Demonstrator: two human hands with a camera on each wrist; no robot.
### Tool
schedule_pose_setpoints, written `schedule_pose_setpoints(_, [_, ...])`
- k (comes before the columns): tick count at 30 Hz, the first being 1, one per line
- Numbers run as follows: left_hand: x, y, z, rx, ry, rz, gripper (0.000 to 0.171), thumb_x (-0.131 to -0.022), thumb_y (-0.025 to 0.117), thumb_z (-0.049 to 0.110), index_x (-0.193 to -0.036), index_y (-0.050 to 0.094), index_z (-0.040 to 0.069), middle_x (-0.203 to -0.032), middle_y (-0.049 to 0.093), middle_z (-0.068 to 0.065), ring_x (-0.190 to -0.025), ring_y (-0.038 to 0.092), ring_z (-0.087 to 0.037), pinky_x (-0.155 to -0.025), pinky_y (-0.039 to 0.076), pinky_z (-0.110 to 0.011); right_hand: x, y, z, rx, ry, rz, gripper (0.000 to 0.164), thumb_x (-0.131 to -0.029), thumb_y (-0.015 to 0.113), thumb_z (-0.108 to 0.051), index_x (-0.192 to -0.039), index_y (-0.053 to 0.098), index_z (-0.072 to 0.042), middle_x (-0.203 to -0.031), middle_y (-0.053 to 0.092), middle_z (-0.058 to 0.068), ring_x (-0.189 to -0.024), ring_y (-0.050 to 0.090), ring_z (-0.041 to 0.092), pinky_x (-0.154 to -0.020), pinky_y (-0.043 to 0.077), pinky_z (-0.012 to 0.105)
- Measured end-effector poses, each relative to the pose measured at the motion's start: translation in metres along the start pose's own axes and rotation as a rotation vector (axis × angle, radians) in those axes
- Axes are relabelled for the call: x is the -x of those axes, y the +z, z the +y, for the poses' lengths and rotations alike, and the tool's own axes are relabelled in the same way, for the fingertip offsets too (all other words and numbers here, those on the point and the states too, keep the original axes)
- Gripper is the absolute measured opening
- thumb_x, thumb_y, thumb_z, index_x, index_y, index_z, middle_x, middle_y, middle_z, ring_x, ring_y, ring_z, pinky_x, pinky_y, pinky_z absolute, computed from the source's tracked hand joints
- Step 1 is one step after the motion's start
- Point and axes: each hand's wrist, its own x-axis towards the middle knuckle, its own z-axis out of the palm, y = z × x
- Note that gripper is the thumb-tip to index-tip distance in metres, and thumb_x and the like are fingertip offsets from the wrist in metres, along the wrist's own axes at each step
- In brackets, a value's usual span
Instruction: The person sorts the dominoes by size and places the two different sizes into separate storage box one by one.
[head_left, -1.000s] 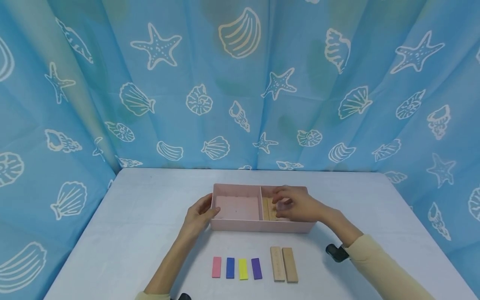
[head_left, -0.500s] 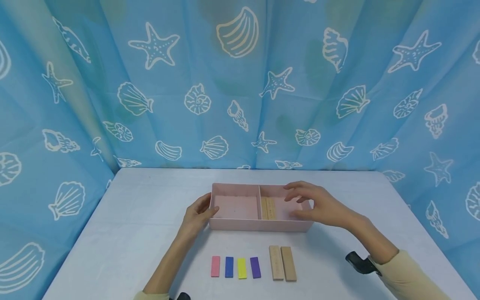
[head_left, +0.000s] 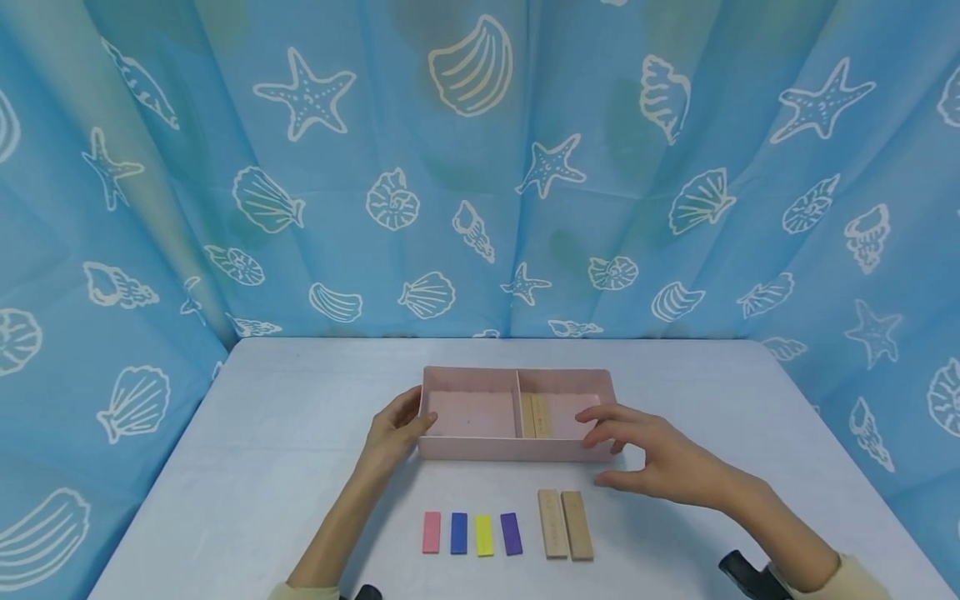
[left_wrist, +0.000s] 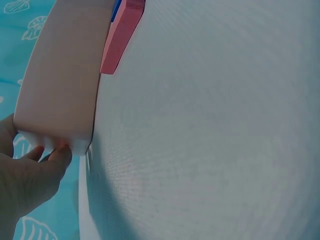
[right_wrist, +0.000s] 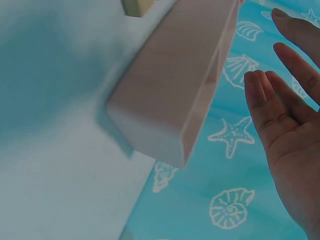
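A pink two-compartment box (head_left: 480, 450) stands on the white table. My left hand (head_left: 396, 427) grips its left end, the thumb over the rim and the fingers outside. Two light wooden blocks (head_left: 536, 417) lie side by side along the divider in the right compartment. My right hand (head_left: 652, 454), holding nothing, hovers near the box's front right corner with its fingers spread from the thumb. Closest below that hand, two more wooden blocks (head_left: 565, 525) lie on the table. In the right wrist view the right hand (right_wrist: 290, 110) shows beside the box's end (right_wrist: 150, 132).
In front of the box lie a pink block (head_left: 431, 532), a blue block (head_left: 459, 533), a yellow block (head_left: 484, 536) and a purple block (head_left: 512, 533) in a row. A blue seashell-print curtain (head_left: 465, 183) closes off the back and sides.
My right hand has come out of the right compartment and moved right and toward the front, uncovering the two wooden blocks there. The left hand stays on the box.
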Motion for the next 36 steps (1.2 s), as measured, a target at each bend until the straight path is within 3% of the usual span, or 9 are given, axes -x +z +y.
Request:
schedule_pose_setpoints(7, [0.0, 0.0, 0.0, 0.004, 0.001, 0.002, 0.06, -0.096, 0.066, 0.019, -0.149, 0.042, 0.006, -0.153, 0.04, -0.015, -0.142, 0.035, -0.034, -0.111, 0.036, -0.046, 0.014, 0.019, 0.002, -0.011, 0.038, -0.073, 0.035, -0.084, 0.081, -0.024, -0.112, 0.064, -0.035, -0.137, 0.054, -0.002, -0.115, 0.056, 0.017, -0.088, 0.056, 0.032])
schedule_pose_setpoints(12, [-0.001, 0.001, 0.0, 0.003, 0.0, 0.007, 0.06, -0.096, 0.067, 0.019, -0.149, 0.042, 0.006, -0.153, 0.04, -0.015, -0.142, 0.035, -0.034, -0.112, 0.035, -0.046, 0.024, 0.034, 0.001, -0.033, 0.036, -0.115, 0.032, -0.085, 0.08, -0.027, -0.113, 0.066, -0.031, -0.136, 0.055, 0.0, -0.118, 0.054, 0.022, -0.089, 0.056, 0.033])
schedule_pose_setpoints(22, [0.0, 0.0, 0.0, 0.011, -0.014, 0.01, 0.06, -0.095, 0.067, 0.018, -0.149, 0.042, 0.005, -0.153, 0.04, -0.015, -0.142, 0.035, -0.034, -0.111, 0.036, -0.045, 0.035, 0.057, 0.011, -0.099, 0.088, -0.171, 0.031, -0.085, 0.079, -0.035, -0.113, 0.065, -0.033, -0.138, 0.054, 0.001, -0.113, 0.053, 0.014, -0.084, 0.054, 0.026])
schedule_pose_setpoints(29, [-0.001, -0.001, 0.001, 0.027, -0.007, 0.001, 0.061, -0.095, 0.068, 0.018, -0.149, 0.042, 0.005, -0.153, 0.04, -0.016, -0.142, 0.035, -0.034, -0.112, 0.035, -0.045, 0.04, 0.07, 0.02, -0.109, 0.042, -0.176, 0.031, -0.086, 0.078, -0.034, -0.113, 0.063, -0.031, -0.14, 0.051, 0.003, -0.115, 0.053, 0.016, -0.077, 0.056, 0.026])
schedule_pose_setpoints(36, [0.0, -0.001, -0.001, 0.051, -0.003, -0.013, 0.061, -0.095, 0.067, 0.019, -0.148, 0.042, 0.005, -0.153, 0.041, -0.015, -0.142, 0.035, -0.033, -0.113, 0.034, -0.045, 0.043, 0.076, 0.024, -0.082, 0.053, -0.174, 0.033, -0.086, 0.076, -0.039, -0.116, 0.062, -0.033, -0.141, 0.049, 0.003, -0.118, 0.053, 0.019, -0.081, 0.055, 0.027])
